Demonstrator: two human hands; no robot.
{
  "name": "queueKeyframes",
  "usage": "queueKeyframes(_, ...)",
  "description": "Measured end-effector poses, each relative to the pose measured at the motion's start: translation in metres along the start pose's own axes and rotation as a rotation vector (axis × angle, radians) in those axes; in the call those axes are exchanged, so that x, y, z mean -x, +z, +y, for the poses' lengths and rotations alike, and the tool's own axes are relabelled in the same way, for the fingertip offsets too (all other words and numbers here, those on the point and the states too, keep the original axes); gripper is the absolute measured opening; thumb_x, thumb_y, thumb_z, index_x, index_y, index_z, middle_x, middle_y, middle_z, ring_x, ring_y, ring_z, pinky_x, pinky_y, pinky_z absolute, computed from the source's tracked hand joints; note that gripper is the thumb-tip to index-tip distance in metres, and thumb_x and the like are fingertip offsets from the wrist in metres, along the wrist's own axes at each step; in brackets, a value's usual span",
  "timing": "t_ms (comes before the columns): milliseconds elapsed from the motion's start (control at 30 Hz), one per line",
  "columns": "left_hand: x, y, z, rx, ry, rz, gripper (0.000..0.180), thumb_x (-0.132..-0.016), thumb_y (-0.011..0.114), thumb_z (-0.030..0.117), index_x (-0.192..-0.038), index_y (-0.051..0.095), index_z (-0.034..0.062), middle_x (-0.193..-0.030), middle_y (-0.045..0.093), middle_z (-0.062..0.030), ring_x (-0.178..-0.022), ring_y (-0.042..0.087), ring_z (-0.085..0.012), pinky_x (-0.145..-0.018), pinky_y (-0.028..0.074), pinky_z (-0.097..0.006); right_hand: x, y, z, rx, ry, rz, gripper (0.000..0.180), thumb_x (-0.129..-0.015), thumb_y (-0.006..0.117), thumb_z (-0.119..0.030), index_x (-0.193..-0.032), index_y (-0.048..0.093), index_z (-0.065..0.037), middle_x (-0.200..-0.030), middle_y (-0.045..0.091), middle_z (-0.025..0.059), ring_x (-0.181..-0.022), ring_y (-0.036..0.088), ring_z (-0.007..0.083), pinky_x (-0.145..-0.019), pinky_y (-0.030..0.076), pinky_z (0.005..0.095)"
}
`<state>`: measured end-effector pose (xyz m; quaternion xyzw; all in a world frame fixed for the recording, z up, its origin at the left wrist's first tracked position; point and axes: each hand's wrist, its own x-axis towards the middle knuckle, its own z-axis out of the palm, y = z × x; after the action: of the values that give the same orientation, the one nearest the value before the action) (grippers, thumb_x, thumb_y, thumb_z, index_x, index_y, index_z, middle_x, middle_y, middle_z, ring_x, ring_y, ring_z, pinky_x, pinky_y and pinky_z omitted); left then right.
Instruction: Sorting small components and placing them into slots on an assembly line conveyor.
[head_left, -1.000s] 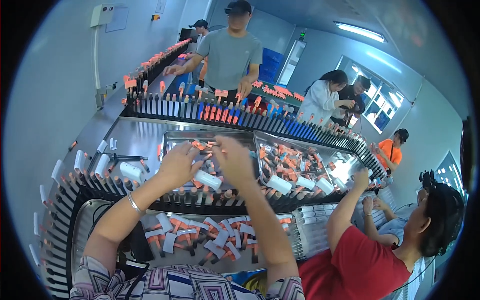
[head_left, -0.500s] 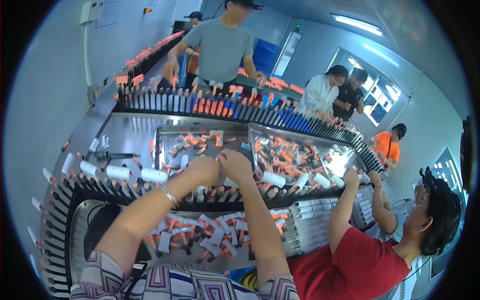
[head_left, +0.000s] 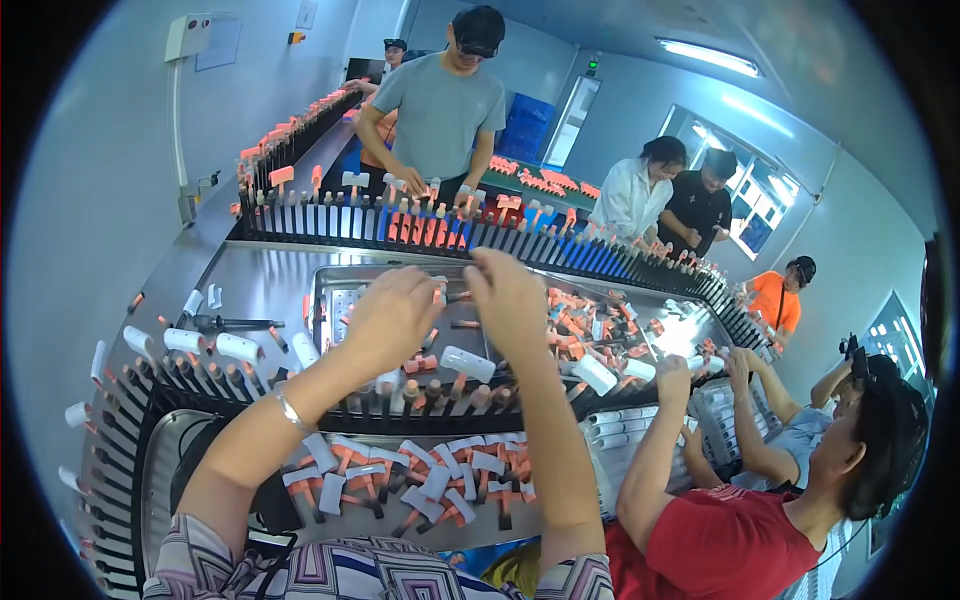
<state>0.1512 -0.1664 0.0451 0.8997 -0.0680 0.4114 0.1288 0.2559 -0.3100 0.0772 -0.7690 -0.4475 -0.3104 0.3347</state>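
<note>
Over the metal tray (head_left: pixel 322 318), my left hand (head_left: pixel 392 312) is bent with its fingertips together at a small orange-pink and pale piece, mostly hidden by the fingers. My right hand (head_left: pixel 508 300) is beside it, its fingers and thumb apart, nothing plainly between them. Loose orange-pink and black pieces (head_left: pixel 575 335) lie in the tray. Below my wrists runs a black line of upright holders (head_left: pixel 350 408) carrying pink-tipped stems. A white sleeve-like cap (head_left: pixel 468 363) is next to my right wrist.
Nearer me, a lower tray holds a pile of white-capped stems (head_left: pixel 435 482). The holder line curves round on the left (head_left: pixel 120 480) and another runs across the back (head_left: pixel 340 222). A co-worker in red (head_left: pixel 730 530) works close on my right; another in grey (head_left: pixel 440 115) stands opposite.
My hands have moved apart; the right has gone up and to the right, the left slightly up. The holders and their caps have shifted along. The co-worker opposite has drawn both hands in to the line.
</note>
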Motion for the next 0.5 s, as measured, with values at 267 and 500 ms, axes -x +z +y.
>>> queueKeyframes(267, -0.001, 0.082, 0.026, -0.097, -0.341, -0.706, 0.037, -0.09, 0.044, 0.031, -0.091, 0.067, 0.0021, -0.095, 0.066, -0.0185, -0.089, 0.065, -0.0348, -0.078, 0.05, -0.046, 0.067, 0.06, 0.069, 0.337, 0.34, -0.724, 0.027, -0.087, 0.048, -0.029, -0.095, 0.066, -0.009, -0.091, 0.067, 0.0172, -0.088, 0.064, 0.0337, -0.076, 0.048, 0.046)
queueKeyframes(500, 0.016, 0.055, -0.012, -0.139, -0.369, -0.719, 0.044, -0.092, 0.039, 0.039, -0.085, 0.07, 0.0076, -0.085, 0.067, -0.0167, -0.081, 0.065, -0.0348, -0.073, 0.051, -0.047, 0.056, 0.081, 0.038, 0.075, 0.159, -0.435, 0.02, -0.088, 0.05, -0.023, -0.092, 0.063, -0.008, -0.089, 0.066, 0.0138, -0.084, 0.063, 0.034, -0.072, 0.049, 0.0441)
